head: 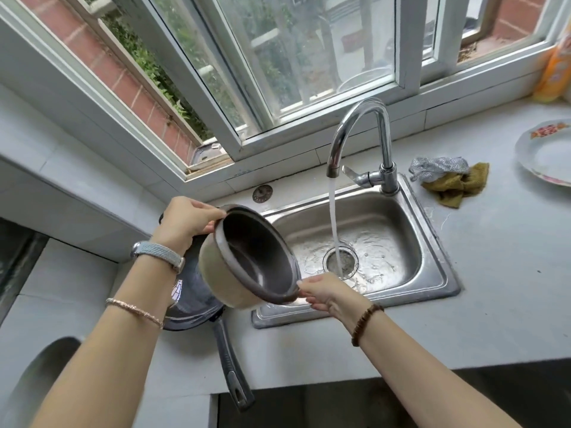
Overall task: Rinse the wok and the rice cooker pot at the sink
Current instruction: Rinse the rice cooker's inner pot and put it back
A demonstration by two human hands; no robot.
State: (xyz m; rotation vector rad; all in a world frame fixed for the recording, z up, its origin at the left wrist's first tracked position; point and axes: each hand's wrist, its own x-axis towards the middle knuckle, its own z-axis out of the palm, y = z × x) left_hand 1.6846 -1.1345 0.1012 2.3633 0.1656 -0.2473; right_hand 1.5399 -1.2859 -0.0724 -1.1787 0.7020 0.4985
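1 sink (398, 233): steel, wet.
1 pot (253, 254): beige outside, dark inside and at the rim. It is tipped on its side over the sink's left edge with its mouth toward the basin. Left hand (185, 220) and right hand (321, 291) grip the rim.
1 wok (197, 310): dark, long-handled, left of the sink, partly hidden behind the pot.

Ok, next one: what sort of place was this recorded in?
Most likely a home kitchen: a stainless sink with a running tap set in a pale counter below a window, a wok lying beside it, and a rice cooker pot held at the sink's edge.
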